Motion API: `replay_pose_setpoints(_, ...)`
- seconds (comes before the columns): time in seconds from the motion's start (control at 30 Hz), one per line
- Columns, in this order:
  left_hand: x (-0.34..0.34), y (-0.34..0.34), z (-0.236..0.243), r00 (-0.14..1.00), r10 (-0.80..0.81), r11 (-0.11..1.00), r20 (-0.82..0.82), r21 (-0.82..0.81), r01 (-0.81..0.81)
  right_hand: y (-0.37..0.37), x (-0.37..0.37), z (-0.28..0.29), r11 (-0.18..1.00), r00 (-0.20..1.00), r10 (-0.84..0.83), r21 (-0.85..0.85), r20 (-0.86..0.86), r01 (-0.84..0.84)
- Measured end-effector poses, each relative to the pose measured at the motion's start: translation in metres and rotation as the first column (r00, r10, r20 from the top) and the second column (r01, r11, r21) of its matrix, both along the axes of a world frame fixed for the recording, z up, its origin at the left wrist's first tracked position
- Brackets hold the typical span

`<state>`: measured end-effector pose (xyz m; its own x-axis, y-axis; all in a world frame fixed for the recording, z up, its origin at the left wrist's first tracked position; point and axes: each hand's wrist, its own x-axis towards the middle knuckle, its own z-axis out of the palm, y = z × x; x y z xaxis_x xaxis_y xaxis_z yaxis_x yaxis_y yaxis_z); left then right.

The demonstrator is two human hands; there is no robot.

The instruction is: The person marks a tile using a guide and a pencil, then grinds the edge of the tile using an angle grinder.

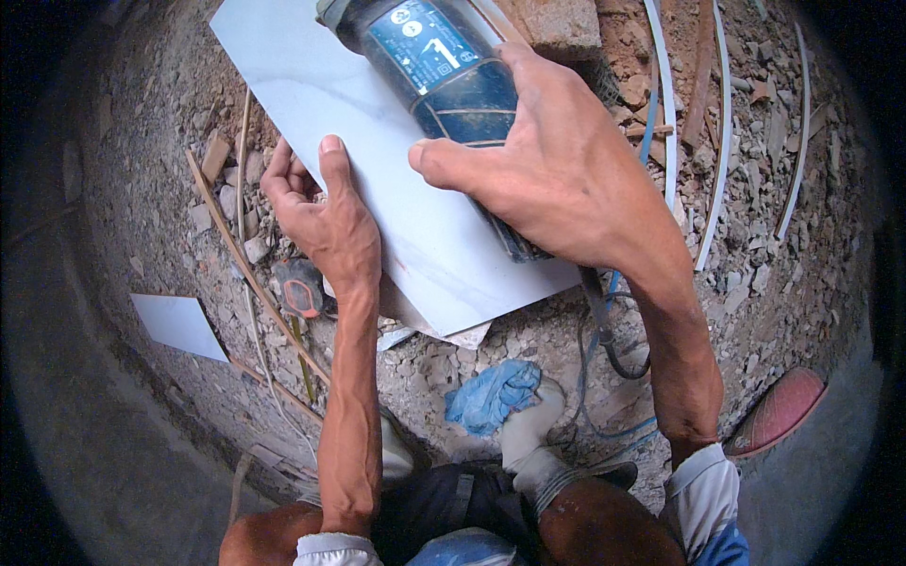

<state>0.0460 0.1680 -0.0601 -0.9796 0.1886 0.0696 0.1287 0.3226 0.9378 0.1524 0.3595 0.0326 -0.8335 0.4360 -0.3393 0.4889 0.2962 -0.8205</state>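
Note:
A blue angle grinder (469, 99) lies slantwise over a white, faintly veined tile (411, 222). Wrapped round the grinder's body from the right is my right hand (585, 160), its thumb stretched across toward the tile. At the tile's left edge my left hand (326, 222) grips it, thumb on top and fingers curled at the side and beneath. The grinder's head is cut off by the top of the picture, and its disc cannot be seen. A dark power cord (597, 307) runs from its rear end, down by my right forearm.
Rubble covers the ground. Left of the tile are a tape measure (302, 288), a thin wooden strip (226, 226) and a tile offcut (179, 325). A blue cloth (495, 394) lies near my foot. White strips (725, 141) and a reddish shoe (779, 412) are at right.

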Motion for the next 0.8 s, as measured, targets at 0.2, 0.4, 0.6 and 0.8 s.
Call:
replay_pose_setpoints(0.2,0.001,0.001,0.001,1.0,-0.002,1.0,0.008,-0.001,0.002,0.0,0.005,0.004,0.998,1.0,0.009,-0.06,0.008,-0.009)
replay_pose_setpoints(0.4,0.002,0.001,0.001,1.0,-0.009,1.0,-0.015,-0.008,0.008,-0.002,0.01,0.005,0.999,1.0,0.009,-0.043,-0.004,-0.009)
replay_pose_setpoints(0.6,0.0,-0.002,0.0,1.0,-0.012,0.999,-0.007,-0.04,0.012,-0.003,0.014,0.007,0.997,1.0,0.011,-0.073,0.023,-0.009)
replay_pose_setpoints(0.8,-0.001,-0.004,-0.001,1.0,-0.02,0.999,-0.02,-0.036,0.019,-0.004,0.016,0.008,0.997,0.999,0.005,-0.072,0.043,-0.002)
